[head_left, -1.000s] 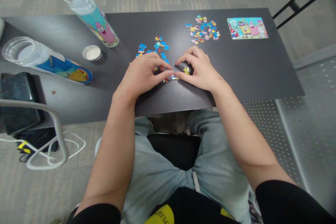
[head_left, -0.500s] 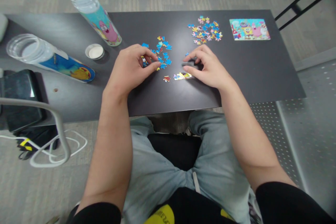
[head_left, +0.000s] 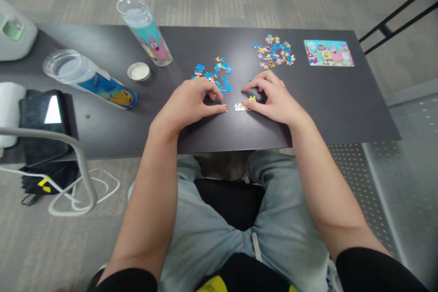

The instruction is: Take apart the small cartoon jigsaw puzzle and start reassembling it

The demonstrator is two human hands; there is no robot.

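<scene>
My left hand has its thumb tip on a small reddish-brown jigsaw piece, with the fingers curled just above it; the thumb hides part of the piece. Just right of it lies a short strip of joined jigsaw pieces, white and yellow. My right hand rests its thumb over that strip and covers part of it. Its index finger stretches out apart from the thumb. Loose, mostly blue jigsaw pieces are scattered beyond my left fingers.
Another pile of jigsaw pieces lies at the back, beside a cartoon picture card. Two clear-topped tubes and a round lid are on the left of the dark table. A black tablet-like device lies farther left.
My left hand has moved from the loose blue pieces toward me, onto the brown piece. My right thumb has come down over the strip. The camera view has shifted slightly.
</scene>
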